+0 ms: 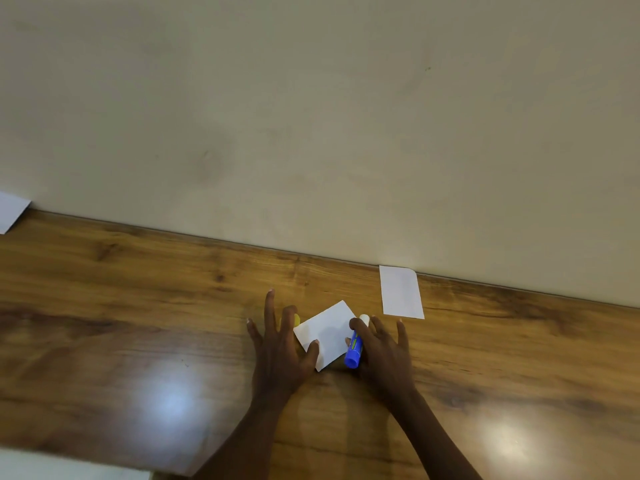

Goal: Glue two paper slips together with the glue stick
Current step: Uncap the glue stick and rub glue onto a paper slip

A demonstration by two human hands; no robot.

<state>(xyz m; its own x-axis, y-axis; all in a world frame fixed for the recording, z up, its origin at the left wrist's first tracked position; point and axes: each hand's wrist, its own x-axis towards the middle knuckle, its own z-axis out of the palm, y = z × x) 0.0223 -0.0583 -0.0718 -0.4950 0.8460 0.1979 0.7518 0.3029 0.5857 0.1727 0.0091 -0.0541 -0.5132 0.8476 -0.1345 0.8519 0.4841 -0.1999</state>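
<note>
One slip [329,332], edge pinned, stick [353,349] seemingly gripped

Table [138,306] runs L–R, wall [311,98] directly behind it. Slip 1 [329,332] lies flat on table, centre, turned cornerwise. L hand [280,351] is just left of it, thumb on its left edge, fingers spread. Cap [296,319] partly under those fingers, beside slip's left corner. Glue stick [353,351] is at slip's right edge, tip twd wall, held in R hand [381,351]. Slip 2 [401,292] lies behind & right, far edge at wall. Another paper [10,209] far left, by wall.
</note>
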